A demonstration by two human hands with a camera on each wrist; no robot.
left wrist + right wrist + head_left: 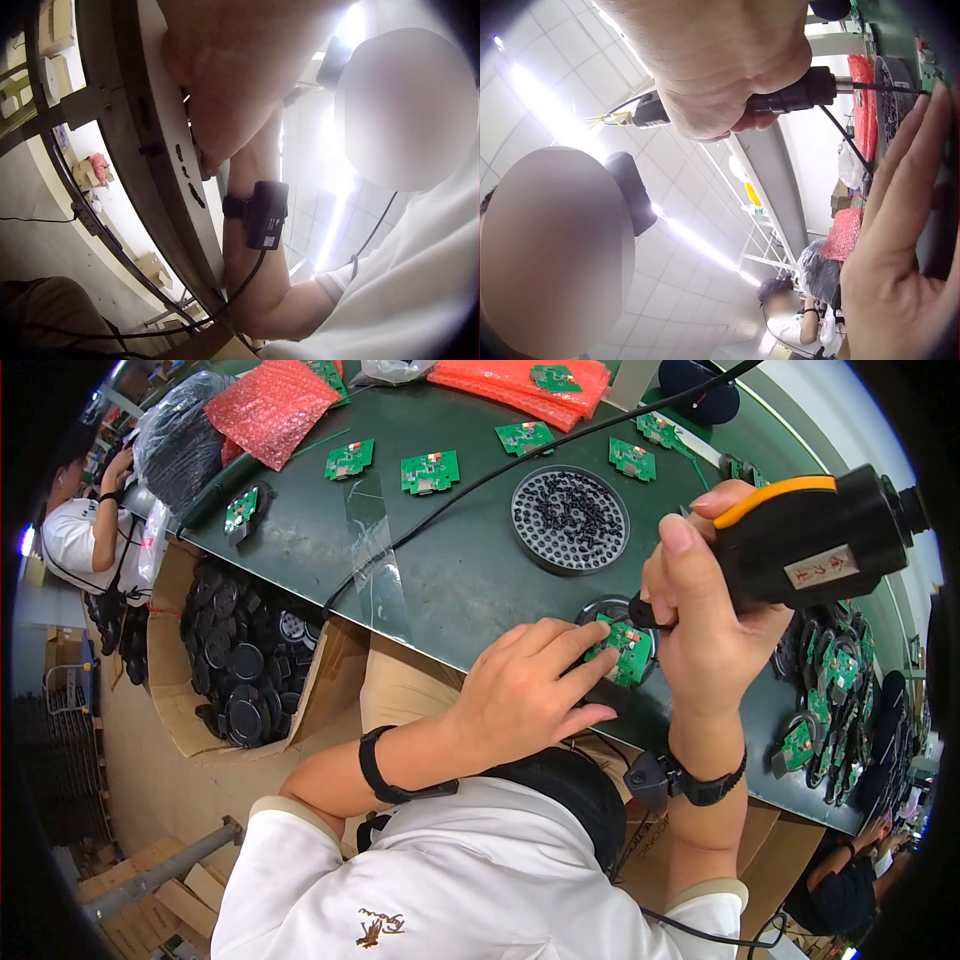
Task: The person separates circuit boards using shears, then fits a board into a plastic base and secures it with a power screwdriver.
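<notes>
My right hand (710, 630) grips a black electric screwdriver (820, 540) with an orange stripe. In the right wrist view its thin bit (885, 88) reaches down toward the work, right by the fingertips of my left hand (900, 247). In the head view, the left hand (530, 680) rests its extended fingers on a green circuit board (628, 652), with the thumb along the near side. This board lies over a round black housing (600, 607) at the table's front edge. The screwdriver's tip is hidden behind the right hand in the head view.
A round tray (520, 540) of small black screws stands beyond the hands. Several loose boards (430, 472) lie across the green table (300, 560). Red bubble wrap (270, 410) is at the back. Assembled parts (835, 680) pile up right; a carton (170, 680) of black housings stands left. A cable (450, 510) crosses the table.
</notes>
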